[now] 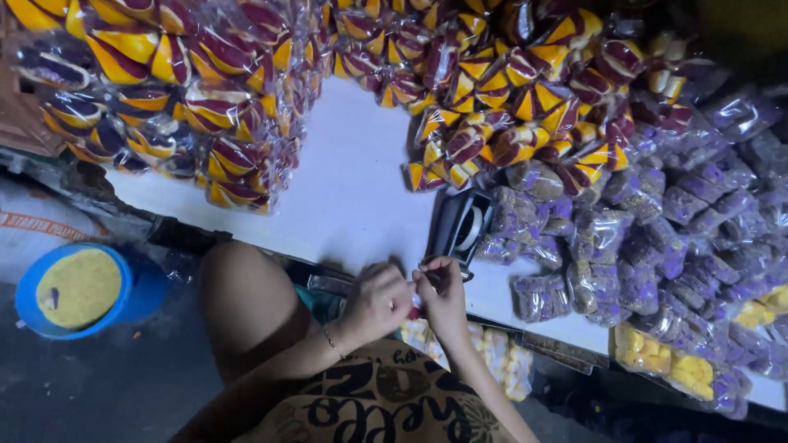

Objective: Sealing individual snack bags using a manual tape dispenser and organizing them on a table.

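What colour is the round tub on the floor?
The tub is blue, filled with something yellow; head view.

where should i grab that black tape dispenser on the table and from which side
Probably by the two flat sides of the black tape dispenser, pinched from above near its middle. Come in from the table's near edge, where the hands are: that side is bare, while purple packets crowd the far and right sides. The tape roll sits in its middle, so keep fingers off it.
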